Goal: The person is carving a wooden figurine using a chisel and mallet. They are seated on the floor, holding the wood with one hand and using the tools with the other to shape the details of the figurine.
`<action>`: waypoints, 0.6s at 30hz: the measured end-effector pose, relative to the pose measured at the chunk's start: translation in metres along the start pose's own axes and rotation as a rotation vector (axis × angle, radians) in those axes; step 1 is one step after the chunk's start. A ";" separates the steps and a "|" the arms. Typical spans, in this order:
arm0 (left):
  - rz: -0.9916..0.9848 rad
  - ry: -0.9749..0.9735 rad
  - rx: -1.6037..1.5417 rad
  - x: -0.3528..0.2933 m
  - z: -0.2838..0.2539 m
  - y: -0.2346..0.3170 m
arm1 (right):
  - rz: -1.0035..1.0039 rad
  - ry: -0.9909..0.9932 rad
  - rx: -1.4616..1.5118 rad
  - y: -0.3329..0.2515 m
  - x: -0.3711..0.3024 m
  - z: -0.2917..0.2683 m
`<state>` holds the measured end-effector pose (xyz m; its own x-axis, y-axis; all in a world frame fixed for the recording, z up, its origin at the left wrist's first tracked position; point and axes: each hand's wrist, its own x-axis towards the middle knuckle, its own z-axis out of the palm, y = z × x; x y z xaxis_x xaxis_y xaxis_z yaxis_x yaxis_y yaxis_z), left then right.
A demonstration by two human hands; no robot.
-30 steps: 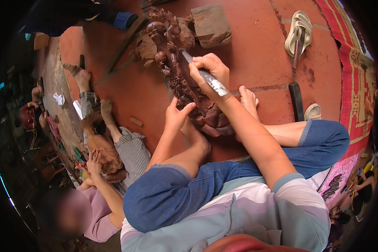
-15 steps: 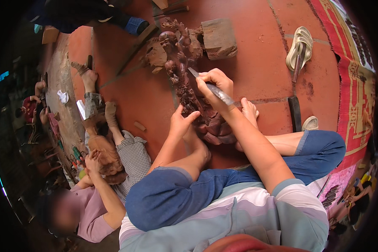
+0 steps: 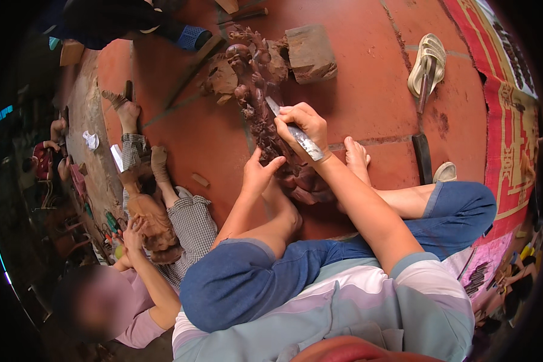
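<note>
A long, dark brown wood carving [image 3: 256, 90] with many small figures lies on the red floor [image 3: 368, 78] between my bare feet. My right hand [image 3: 301, 127] is shut on a metal chisel [image 3: 292, 130], whose blade tip rests against the carving's middle. My left hand [image 3: 258, 175] presses on the carving's near part, fingers spread and thumb raised. I sit with knees bent, in blue trousers and a striped shirt.
A rough wood block [image 3: 311, 54] lies at the carving's far end. Sandals [image 3: 427, 69] and a dark flat tool [image 3: 423, 158] lie at the right, beside a patterned red mat [image 3: 513, 120]. At the left another person [image 3: 145, 265] sits holding a brown carving [image 3: 151, 223].
My right hand has slid the chisel along the carving, a little nearer to me. The view has shifted so the carving and block sit lower and more central. My left hand stays put.
</note>
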<state>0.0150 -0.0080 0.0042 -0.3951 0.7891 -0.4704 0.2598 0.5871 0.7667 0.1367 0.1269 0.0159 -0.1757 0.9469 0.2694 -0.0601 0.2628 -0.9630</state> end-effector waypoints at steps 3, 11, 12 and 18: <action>-0.048 -0.041 -0.026 -0.002 -0.002 0.008 | -0.028 -0.034 -0.010 -0.005 0.008 -0.007; -0.040 -0.021 -0.066 -0.004 0.000 0.003 | -0.025 -0.063 -0.019 -0.008 0.000 -0.017; -0.031 -0.014 -0.081 -0.002 0.002 -0.004 | -0.017 -0.007 -0.012 -0.002 0.006 -0.014; -0.025 0.062 0.076 -0.004 0.000 0.002 | -0.123 -0.020 -0.135 0.004 0.009 -0.005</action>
<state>0.0173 -0.0094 0.0074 -0.4554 0.7629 -0.4589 0.3144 0.6201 0.7188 0.1397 0.1371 0.0143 -0.1946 0.9024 0.3844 0.0502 0.4006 -0.9149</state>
